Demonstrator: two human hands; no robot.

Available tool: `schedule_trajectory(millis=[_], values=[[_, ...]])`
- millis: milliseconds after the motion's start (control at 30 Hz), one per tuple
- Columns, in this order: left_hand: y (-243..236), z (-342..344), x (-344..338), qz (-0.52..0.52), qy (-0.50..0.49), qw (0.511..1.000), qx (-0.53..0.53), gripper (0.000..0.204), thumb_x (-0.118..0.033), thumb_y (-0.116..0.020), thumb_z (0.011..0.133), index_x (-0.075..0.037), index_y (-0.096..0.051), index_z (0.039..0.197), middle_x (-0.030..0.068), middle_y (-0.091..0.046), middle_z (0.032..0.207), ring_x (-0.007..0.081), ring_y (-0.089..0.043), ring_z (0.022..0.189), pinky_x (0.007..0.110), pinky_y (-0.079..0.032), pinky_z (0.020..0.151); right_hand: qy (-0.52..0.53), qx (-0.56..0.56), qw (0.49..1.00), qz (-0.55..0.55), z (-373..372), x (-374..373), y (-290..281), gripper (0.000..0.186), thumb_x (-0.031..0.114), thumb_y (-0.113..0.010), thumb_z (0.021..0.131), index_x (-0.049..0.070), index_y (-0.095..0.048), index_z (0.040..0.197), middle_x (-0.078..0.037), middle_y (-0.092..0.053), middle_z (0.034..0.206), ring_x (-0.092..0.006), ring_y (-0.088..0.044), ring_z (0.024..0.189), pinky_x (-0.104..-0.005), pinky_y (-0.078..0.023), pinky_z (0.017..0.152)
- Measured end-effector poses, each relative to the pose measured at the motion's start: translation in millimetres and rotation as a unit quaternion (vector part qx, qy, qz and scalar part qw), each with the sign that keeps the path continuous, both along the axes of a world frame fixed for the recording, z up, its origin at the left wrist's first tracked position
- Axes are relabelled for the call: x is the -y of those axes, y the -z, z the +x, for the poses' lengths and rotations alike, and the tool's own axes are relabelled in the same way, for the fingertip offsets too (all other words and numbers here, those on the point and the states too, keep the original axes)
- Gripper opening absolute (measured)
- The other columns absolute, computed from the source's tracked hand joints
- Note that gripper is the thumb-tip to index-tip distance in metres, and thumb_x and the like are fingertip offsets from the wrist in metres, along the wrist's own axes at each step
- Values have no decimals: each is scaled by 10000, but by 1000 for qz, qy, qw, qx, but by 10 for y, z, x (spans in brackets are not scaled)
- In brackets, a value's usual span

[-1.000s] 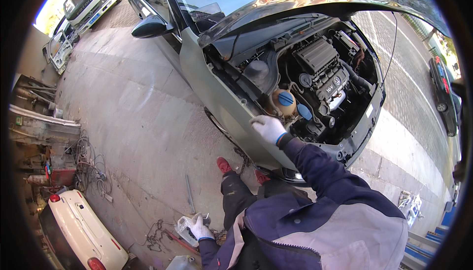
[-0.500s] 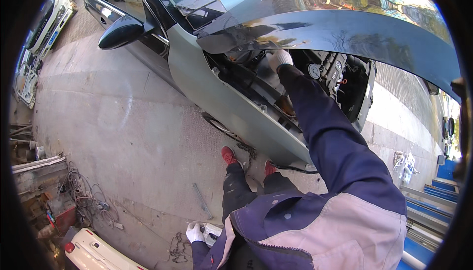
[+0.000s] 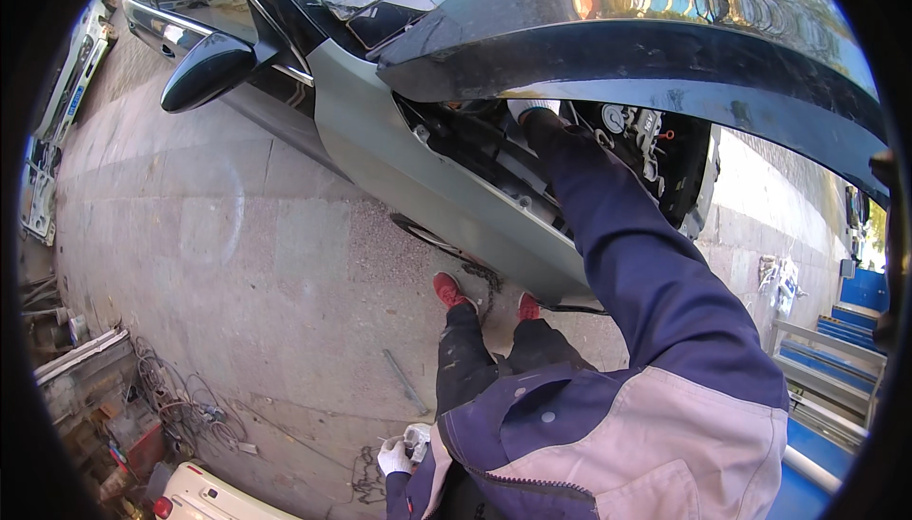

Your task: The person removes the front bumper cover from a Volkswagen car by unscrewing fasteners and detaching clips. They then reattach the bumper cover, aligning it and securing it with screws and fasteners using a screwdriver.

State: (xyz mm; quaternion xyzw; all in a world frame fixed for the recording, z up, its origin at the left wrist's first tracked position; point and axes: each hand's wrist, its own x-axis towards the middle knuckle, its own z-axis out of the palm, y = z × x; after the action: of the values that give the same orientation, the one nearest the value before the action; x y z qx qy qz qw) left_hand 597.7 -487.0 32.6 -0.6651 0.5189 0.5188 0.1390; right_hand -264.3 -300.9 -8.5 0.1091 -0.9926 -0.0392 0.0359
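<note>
At the lower left, beside my body, my left hand (image 3: 394,456) in a white knitted glove is closed on a small white-and-grey packet (image 3: 416,437), whose contents I cannot make out. My right arm, in a dark blue sleeve, reaches forward over the grey fender (image 3: 418,164) into the car's engine bay (image 3: 499,154). There, partly under the raised hood (image 3: 627,59), the white glove of my right hand (image 3: 532,108) shows only at its back. Its fingers are hidden by the hood's edge. Engine parts with a round cap (image 3: 614,118) lie to its right.
A black side mirror (image 3: 209,72) juts out at the left. On the ground lie a metal bar (image 3: 406,380), a chain (image 3: 366,474) and tangled cables (image 3: 180,397). A pale bumper (image 3: 214,496) is at lower left, blue metal racks (image 3: 826,397) at right.
The view has shifted slightly. My right hand sits deeper under the hood's edge, with less of the glove visible. The packet in my left hand has turned.
</note>
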Motion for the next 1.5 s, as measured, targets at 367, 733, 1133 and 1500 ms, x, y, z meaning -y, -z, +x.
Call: schedule_trajectory(millis=[367, 733, 1133, 1500], values=[[40, -108, 199, 7, 39, 999, -11, 206, 18, -603, 984, 65, -760, 1109, 144, -790, 914, 199, -734, 772, 349, -604, 719, 15, 31, 998, -47, 40, -77, 121, 514, 517, -495, 1097, 171, -741, 1387, -144, -725, 1449, -359, -675, 1356, -546, -518, 1128], [160, -404, 389, 2, 93, 996, -6, 228, 7, -616, 985, 80, -759, 1147, 154, -780, 888, 211, -725, 722, 330, -586, 657, -24, -28, 965, -260, 791, -851, -808, 288, 179, -732, 935, 34, -769, 1182, -154, -804, 1156, -272, -768, 1030, -379, -609, 893], [609, -1344, 93, 4, 165, 981, -104, 225, 11, -604, 954, 67, -741, 1124, 153, -764, 822, 190, -663, 602, 322, -529, 560, 389, 2, 687, -613, 3178, -4562, -788, 143, 48, -712, 904, -15, -701, 1032, -84, -713, 815, -171, -677, 641, -322, -581, 613], [566, -1252, -1610, -59, 241, 962, -110, 197, -9, -624, 946, 52, -777, 1055, 129, -777, 853, 206, -714, 662, 341, -567, 594, 435, 50, 657, -613, 3436, -6559, -37, 331, 36, -704, 948, -19, -751, 1271, -82, -743, 893, -154, -668, 681, -311, -561, 622]])
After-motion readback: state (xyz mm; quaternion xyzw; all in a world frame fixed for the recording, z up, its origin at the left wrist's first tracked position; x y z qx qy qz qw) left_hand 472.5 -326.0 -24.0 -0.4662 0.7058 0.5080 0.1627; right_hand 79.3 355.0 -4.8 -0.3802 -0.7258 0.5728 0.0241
